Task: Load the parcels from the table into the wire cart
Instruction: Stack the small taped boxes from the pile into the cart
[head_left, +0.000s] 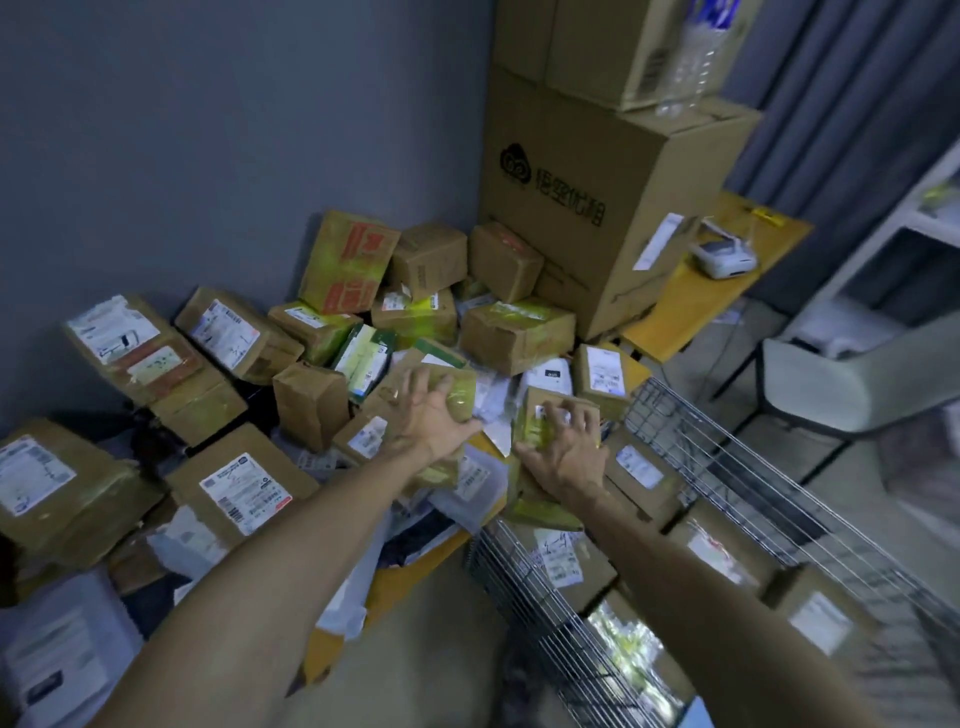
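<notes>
1. Left of the frame: labelled cardboard parcels (244, 488) lie heaped on the desk (680, 301), against the grey wall (208, 130).
2. Centre: the left hand (431, 415) lies on a taped brown parcel (460, 397) in the heap. Its fingers are spread flat across the top and not plainly wrapped round any edge. The parcel's long axis runs from lower left to upper right.
3. Just to the right: the right hand (563, 447) covers a small parcel (537, 415), fingers curled claw-like over its top and far edge, clamped on it.
4. Lower right: the wire cart (675, 415) already holds several labelled boxes (558, 558). Its near corner stands just beside the right hand, so that hand is the nearer one. Both parcels must likely travel right and down in the frame — a short swing for the small one, a longer cross for the taped one.
</notes>
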